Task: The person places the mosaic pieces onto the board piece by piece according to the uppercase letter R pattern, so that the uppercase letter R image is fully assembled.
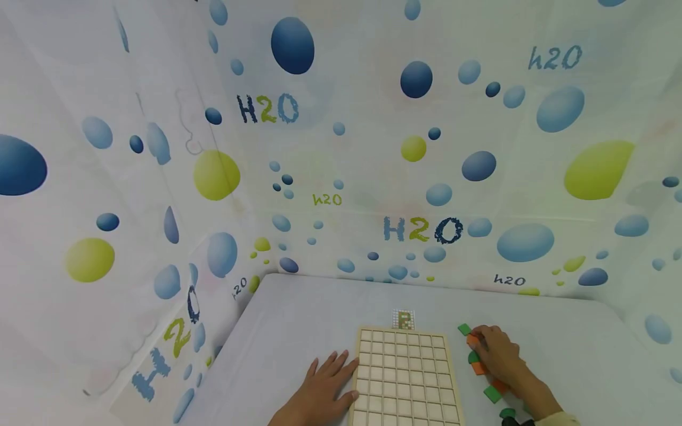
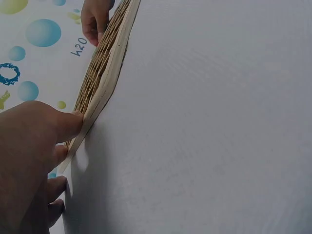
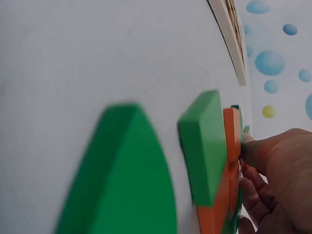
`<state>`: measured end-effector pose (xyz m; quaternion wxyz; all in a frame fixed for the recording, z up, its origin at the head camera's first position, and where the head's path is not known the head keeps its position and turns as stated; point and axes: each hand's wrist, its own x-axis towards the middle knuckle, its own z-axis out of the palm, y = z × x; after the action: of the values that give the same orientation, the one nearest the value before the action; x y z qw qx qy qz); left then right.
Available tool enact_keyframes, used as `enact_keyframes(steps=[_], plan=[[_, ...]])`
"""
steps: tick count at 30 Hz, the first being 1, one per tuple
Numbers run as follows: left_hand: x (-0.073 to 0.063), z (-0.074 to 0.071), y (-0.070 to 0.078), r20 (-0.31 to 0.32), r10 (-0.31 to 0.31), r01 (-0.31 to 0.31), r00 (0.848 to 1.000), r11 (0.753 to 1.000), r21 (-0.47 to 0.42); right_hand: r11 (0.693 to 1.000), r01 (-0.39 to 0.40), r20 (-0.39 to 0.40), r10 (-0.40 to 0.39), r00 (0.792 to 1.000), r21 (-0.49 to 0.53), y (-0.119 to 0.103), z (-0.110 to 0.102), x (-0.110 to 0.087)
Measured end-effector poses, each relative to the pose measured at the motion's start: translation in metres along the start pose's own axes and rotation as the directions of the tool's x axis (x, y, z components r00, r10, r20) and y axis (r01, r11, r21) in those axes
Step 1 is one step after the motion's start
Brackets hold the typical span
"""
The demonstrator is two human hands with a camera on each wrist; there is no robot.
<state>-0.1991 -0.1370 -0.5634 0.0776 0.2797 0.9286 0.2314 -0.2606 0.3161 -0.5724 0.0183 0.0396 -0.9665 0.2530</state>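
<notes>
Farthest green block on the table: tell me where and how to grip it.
Probably best to pinch the green block by its left and right edges, from above and far left: it lies flat, and an orange block and the right hand crowd its near right.

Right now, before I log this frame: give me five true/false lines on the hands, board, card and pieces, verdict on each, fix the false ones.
1. The left hand touches the grid board at its left side. True.
2. Loose pieces lie to the left of the board. False: the green pieces and orange pieces in view lie to its right.
3. The right hand has its fingertips at an orange piece. True.
4. Both hands are on the board. False: only the left is; the right is over at the pieces.
5. The small pattern card lies at the board's far edge. True.
</notes>
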Motion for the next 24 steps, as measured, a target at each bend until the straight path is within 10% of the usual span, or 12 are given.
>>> enact_keyframes(steps=[24], plan=[[-0.002, -0.001, 0.002, 0.008, -0.018, 0.018, 1.0, 1.0, 0.002, 0.981, 0.042, -0.049, -0.034, 0.998, 0.189, -0.071, 0.023, 0.011]])
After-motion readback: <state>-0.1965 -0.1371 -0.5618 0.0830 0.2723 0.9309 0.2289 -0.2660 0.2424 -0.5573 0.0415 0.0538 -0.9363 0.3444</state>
